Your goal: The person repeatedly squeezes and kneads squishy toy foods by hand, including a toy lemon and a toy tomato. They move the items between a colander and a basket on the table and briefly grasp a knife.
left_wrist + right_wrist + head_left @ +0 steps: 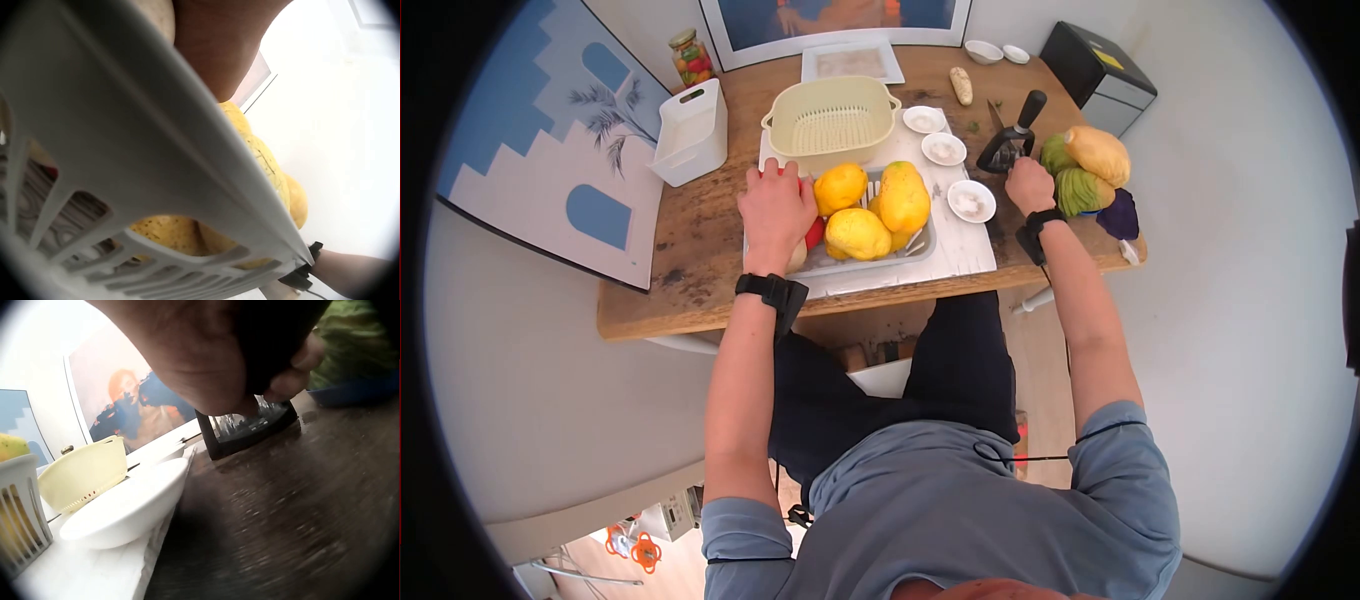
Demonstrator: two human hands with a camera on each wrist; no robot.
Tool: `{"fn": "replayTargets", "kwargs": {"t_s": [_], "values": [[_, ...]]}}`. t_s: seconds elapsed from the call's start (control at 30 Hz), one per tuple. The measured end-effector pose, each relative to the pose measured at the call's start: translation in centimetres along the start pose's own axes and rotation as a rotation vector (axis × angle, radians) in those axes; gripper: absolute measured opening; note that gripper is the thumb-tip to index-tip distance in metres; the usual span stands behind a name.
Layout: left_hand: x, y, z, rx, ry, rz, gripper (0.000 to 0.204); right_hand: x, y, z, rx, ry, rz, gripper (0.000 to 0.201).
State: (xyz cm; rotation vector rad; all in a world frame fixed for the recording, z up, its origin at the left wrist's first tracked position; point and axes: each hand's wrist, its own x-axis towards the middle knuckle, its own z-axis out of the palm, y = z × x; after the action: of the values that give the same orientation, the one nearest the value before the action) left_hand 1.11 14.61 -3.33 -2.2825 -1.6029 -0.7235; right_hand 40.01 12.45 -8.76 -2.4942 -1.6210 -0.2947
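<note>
Over the left end of a grey slotted basket (933,241), my left hand (776,215) grips a red round fruit (806,190), most of it hidden under the fingers. Another red piece (815,234) and a pale round one lie by the palm. Yellow fruits (858,234) fill the rest of the basket; from below, the left wrist view shows them through its slots. My right hand (1030,186) curls round a black-framed tool (1005,152) with an upright black handle and a clear part (250,422). Its fingers hide some of this tool.
A cream colander (830,115) stands behind the basket. Small white dishes (971,202) line the white board's right side. Green, orange and purple bundles (1083,190) sit at the table's right edge. A white bin (690,135) and a jar (690,58) stand at the left.
</note>
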Motion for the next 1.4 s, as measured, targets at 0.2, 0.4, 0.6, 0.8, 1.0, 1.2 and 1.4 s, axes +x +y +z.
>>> {"fn": "replayTargets", "kwargs": {"t_s": [0.2, 0.4, 0.6, 0.8, 1.0, 1.2, 1.4], "values": [[0.0, 0.1, -0.1, 0.005, -0.01, -0.007, 0.024, -0.5, 0.0, -0.3, -0.019, 0.001, -0.027, 0.02], [0.1, -0.1, 0.2, -0.004, -0.028, -0.013, 0.025, -2.3, 0.5, -0.7, -0.044, 0.002, -0.037, 0.02], [0.0, 0.0, 0.1, -0.02, -0.018, -0.013, 0.024, -6.0, 2.3, -0.7, 0.013, 0.009, -0.041, 0.022], [-0.2, 0.0, 0.1, -0.024, 0.015, -0.012, 0.022, -8.7, 2.0, -2.2, -0.069, -0.024, -0.024, 0.019], [-0.1, 0.0, 0.1, -0.002, 0.0, -0.009, 0.023, -5.5, 2.2, -3.7, -0.071, -0.044, -0.153, 0.021], [0.0, 0.2, -0.2, 0.004, -0.033, -0.018, 0.024, 0.1, 0.4, -3.5, -0.092, -0.118, -0.109, 0.02], [0.0, 0.2, -0.1, 0.001, -0.032, -0.019, 0.024, 2.4, -0.3, -3.4, -0.109, -0.192, -0.065, 0.022]]}}
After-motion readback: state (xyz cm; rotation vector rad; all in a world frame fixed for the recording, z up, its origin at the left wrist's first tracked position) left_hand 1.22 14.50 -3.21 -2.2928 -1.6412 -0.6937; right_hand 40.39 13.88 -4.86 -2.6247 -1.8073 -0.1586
